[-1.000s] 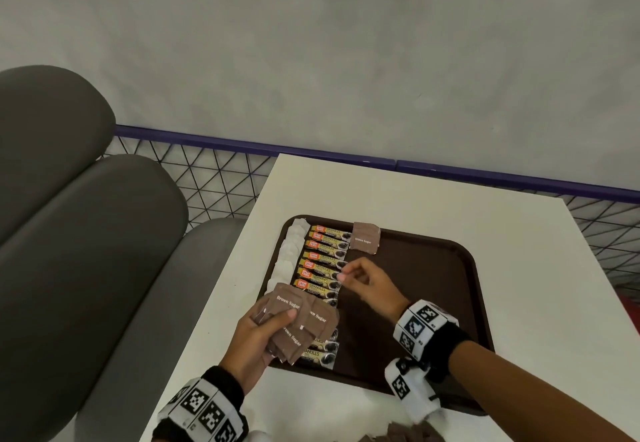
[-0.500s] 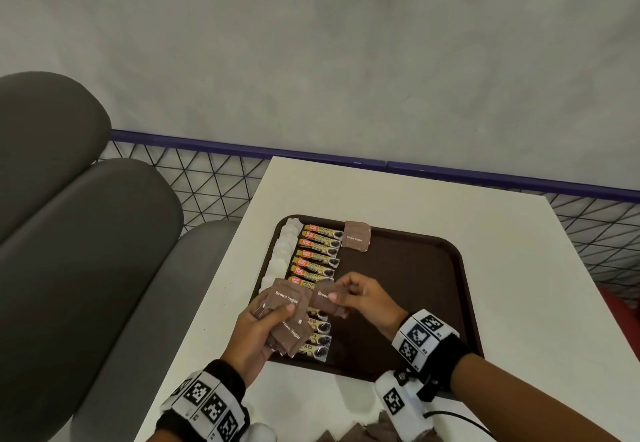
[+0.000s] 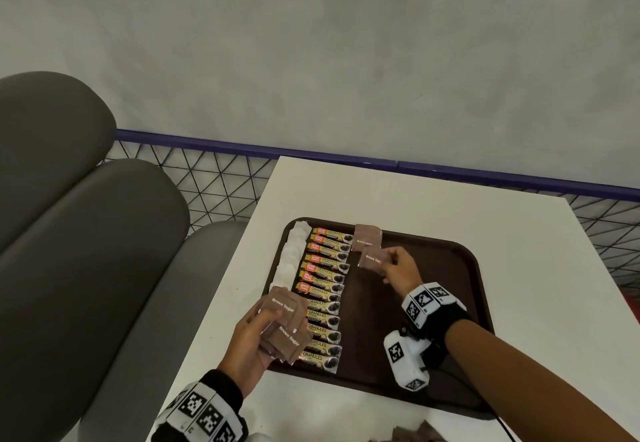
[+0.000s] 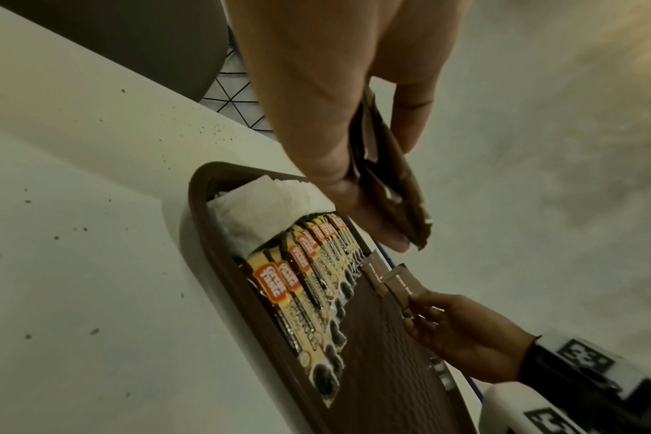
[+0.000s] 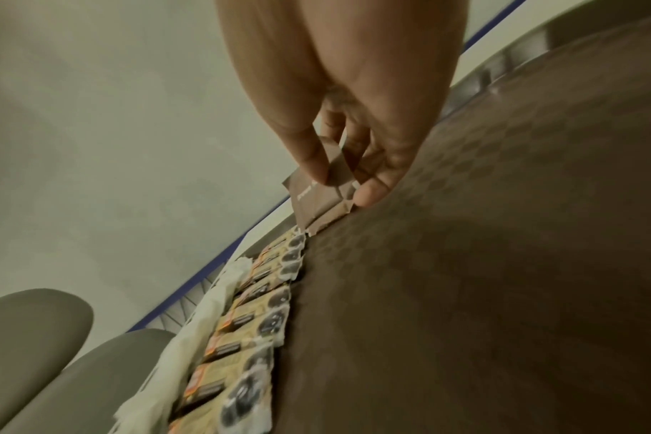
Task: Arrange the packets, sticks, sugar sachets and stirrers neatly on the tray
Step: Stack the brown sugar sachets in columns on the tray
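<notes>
A dark brown tray point(image 3: 446, 268) lies on the white table point(image 3: 433, 199). Along its left side run white packets point(image 3: 292, 251) and a column of coffee sticks point(image 3: 323, 289). One brown sugar sachet point(image 3: 367, 237) lies at the top of a third column. My right hand point(image 3: 398, 268) pinches another brown sugar sachet point(image 3: 371, 259) point(image 5: 322, 193) just below it, low over the tray. My left hand point(image 3: 252, 344) grips a fanned stack of brown sugar sachets point(image 3: 285, 323) point(image 4: 387, 176) above the tray's near left corner.
Grey cushioned seats point(image 3: 86, 251) stand left of the table. A wire mesh fence with a blue rail point(image 3: 242, 150) runs behind it. More brown sachets point(image 3: 419, 433) lie at the table's near edge. The tray's right half point(image 3: 433, 303) holds nothing.
My right hand took one sachet from the stack in my left hand and carried it up the tray to just below the sachet lying there.
</notes>
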`<action>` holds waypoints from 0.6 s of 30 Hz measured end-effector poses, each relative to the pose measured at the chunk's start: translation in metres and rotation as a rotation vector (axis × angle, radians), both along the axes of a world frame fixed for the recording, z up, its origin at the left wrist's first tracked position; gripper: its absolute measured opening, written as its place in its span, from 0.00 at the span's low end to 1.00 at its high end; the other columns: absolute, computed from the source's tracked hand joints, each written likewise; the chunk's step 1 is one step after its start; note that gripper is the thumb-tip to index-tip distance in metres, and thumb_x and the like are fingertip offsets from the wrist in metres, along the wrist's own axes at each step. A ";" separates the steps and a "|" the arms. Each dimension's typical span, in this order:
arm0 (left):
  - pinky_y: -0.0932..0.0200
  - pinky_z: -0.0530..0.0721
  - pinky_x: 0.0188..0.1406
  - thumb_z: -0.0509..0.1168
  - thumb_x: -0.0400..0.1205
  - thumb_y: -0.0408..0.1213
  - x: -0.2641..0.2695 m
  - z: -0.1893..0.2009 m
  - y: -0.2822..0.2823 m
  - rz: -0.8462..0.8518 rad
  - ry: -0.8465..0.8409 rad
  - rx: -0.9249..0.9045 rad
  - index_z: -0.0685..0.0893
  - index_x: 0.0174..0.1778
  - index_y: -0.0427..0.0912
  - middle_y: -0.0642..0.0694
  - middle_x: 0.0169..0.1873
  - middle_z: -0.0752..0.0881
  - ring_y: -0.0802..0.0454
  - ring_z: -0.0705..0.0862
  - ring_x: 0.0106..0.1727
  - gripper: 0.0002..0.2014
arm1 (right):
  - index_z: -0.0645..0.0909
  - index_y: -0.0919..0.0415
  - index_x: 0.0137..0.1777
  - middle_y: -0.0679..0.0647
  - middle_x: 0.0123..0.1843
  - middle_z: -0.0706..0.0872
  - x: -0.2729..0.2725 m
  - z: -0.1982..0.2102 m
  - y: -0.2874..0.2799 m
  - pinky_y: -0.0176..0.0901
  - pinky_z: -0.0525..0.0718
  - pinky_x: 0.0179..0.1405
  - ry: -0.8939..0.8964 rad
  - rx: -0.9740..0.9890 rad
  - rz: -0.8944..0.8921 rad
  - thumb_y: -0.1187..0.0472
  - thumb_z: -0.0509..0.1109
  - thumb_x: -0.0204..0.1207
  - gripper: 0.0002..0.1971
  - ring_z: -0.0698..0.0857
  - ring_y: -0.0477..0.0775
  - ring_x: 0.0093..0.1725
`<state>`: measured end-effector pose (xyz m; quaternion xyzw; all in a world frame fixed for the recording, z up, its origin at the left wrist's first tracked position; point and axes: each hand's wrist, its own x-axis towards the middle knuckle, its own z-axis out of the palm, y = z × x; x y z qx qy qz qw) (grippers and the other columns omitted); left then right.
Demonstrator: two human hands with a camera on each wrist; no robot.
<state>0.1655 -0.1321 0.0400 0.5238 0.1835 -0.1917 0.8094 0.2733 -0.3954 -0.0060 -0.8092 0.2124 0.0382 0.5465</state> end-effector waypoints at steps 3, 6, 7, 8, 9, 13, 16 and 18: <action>0.43 0.82 0.49 0.59 0.81 0.28 0.003 -0.002 0.004 0.009 -0.007 -0.001 0.83 0.59 0.46 0.34 0.54 0.87 0.35 0.85 0.52 0.15 | 0.75 0.58 0.46 0.60 0.49 0.83 0.018 -0.008 -0.001 0.42 0.78 0.33 0.007 -0.060 -0.004 0.73 0.65 0.73 0.10 0.81 0.57 0.44; 0.47 0.84 0.42 0.60 0.80 0.27 0.005 -0.003 0.008 0.003 -0.017 0.004 0.83 0.60 0.46 0.35 0.52 0.87 0.39 0.87 0.48 0.16 | 0.74 0.59 0.46 0.59 0.48 0.82 0.031 -0.014 0.000 0.42 0.79 0.36 0.025 -0.100 -0.039 0.74 0.68 0.72 0.10 0.81 0.57 0.45; 0.48 0.85 0.39 0.61 0.80 0.27 0.005 -0.003 0.009 0.003 -0.020 0.008 0.83 0.60 0.45 0.35 0.51 0.88 0.40 0.87 0.47 0.15 | 0.74 0.59 0.46 0.58 0.47 0.82 0.034 -0.016 0.001 0.42 0.79 0.36 0.032 -0.108 -0.048 0.74 0.68 0.72 0.10 0.80 0.57 0.44; 0.49 0.85 0.38 0.61 0.79 0.27 0.005 -0.004 0.011 0.005 -0.020 0.015 0.83 0.60 0.44 0.35 0.50 0.88 0.40 0.87 0.46 0.15 | 0.74 0.60 0.46 0.59 0.46 0.81 0.037 -0.017 0.002 0.42 0.79 0.35 0.035 -0.118 -0.053 0.74 0.68 0.71 0.10 0.80 0.56 0.43; 0.49 0.85 0.38 0.62 0.79 0.28 0.005 -0.005 0.012 0.008 -0.020 0.025 0.82 0.61 0.44 0.36 0.50 0.89 0.39 0.87 0.47 0.15 | 0.74 0.60 0.45 0.59 0.45 0.80 0.040 -0.019 0.003 0.42 0.79 0.34 0.038 -0.130 -0.054 0.75 0.68 0.71 0.10 0.79 0.57 0.42; 0.51 0.86 0.34 0.64 0.77 0.28 0.006 -0.008 0.016 0.023 -0.014 0.049 0.81 0.62 0.41 0.37 0.49 0.89 0.38 0.87 0.48 0.17 | 0.76 0.61 0.49 0.59 0.47 0.80 0.047 -0.021 0.005 0.45 0.79 0.44 0.071 -0.252 -0.029 0.71 0.68 0.73 0.08 0.80 0.56 0.45; 0.51 0.87 0.32 0.65 0.78 0.28 0.008 -0.010 0.019 0.019 -0.022 0.063 0.81 0.61 0.43 0.37 0.49 0.89 0.38 0.87 0.49 0.16 | 0.75 0.61 0.48 0.63 0.51 0.83 0.048 -0.020 0.006 0.47 0.81 0.51 0.081 -0.309 -0.029 0.70 0.69 0.73 0.08 0.84 0.62 0.52; 0.52 0.87 0.30 0.65 0.77 0.28 0.008 -0.010 0.019 0.017 -0.025 0.072 0.81 0.61 0.43 0.38 0.47 0.90 0.40 0.88 0.47 0.16 | 0.72 0.61 0.46 0.63 0.54 0.82 0.049 -0.020 0.008 0.49 0.82 0.52 0.078 -0.313 -0.040 0.71 0.70 0.72 0.10 0.84 0.64 0.54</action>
